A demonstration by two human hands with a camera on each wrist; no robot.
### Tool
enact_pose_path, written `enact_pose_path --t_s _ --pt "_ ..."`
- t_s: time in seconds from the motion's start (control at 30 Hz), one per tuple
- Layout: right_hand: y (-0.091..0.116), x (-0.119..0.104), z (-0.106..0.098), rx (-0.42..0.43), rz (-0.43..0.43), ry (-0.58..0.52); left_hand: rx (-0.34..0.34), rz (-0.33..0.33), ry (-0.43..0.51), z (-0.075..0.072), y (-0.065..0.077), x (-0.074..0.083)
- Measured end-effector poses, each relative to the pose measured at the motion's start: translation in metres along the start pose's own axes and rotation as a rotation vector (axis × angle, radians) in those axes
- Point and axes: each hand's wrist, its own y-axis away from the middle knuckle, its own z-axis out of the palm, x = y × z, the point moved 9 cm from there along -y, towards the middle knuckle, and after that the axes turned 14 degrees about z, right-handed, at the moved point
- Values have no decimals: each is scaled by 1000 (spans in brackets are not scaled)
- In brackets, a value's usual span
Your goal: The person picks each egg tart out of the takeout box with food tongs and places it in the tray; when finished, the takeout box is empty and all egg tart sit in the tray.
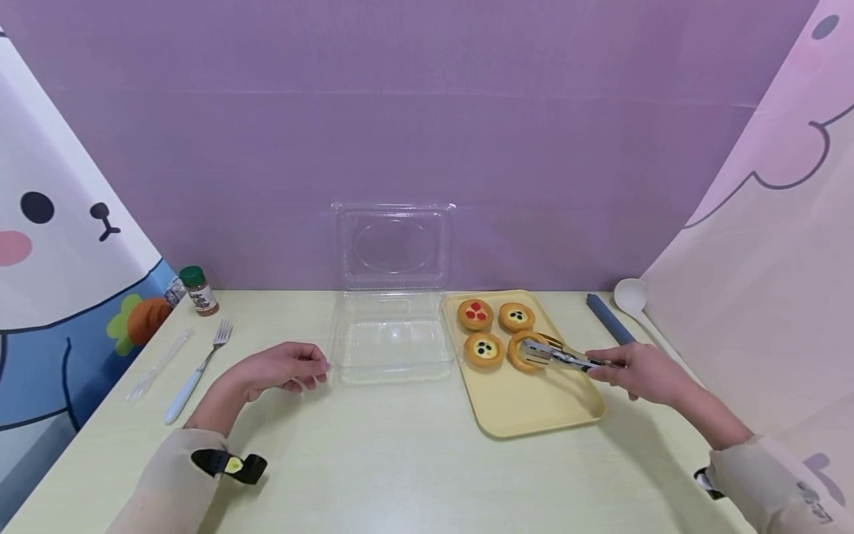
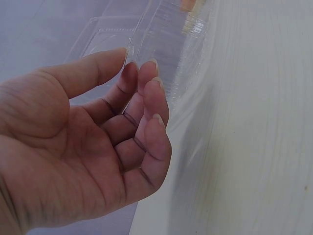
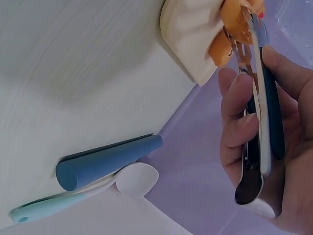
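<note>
My right hand [image 1: 643, 371] grips metal tongs [image 3: 264, 112] with dark handles. The tongs' slotted ends are on either side of an egg tart [image 1: 517, 356] over the yellow tray [image 1: 520, 408]; whether it is lifted I cannot tell. Three more tarts share the tray: a red-topped tart [image 1: 475, 315] and two dark-dotted ones, a back tart [image 1: 517, 317] and a front tart [image 1: 483, 349]. My left hand [image 1: 283, 368], fingers loosely curled, is beside the left edge of a clear plastic container [image 1: 394, 374] with its lid raised. Any contact there is unclear.
On the right lie a blue rod [image 1: 610, 319] and a white spoon [image 1: 631, 297]. To the left are a fork [image 1: 193, 382], a clear wrapped utensil [image 1: 159, 365] and a green-capped jar [image 1: 200, 291]. A purple wall [image 1: 400, 148] rises behind the table.
</note>
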Motion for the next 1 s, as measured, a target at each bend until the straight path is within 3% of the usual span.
enact_pose_path --t_s 0.47,1.0 --pt "-1 9 -4 11 84 64 -4 5 -1 0 0 -1" --pt "-1 3 -5 8 55 73 0 4 1 0 -1 -1"
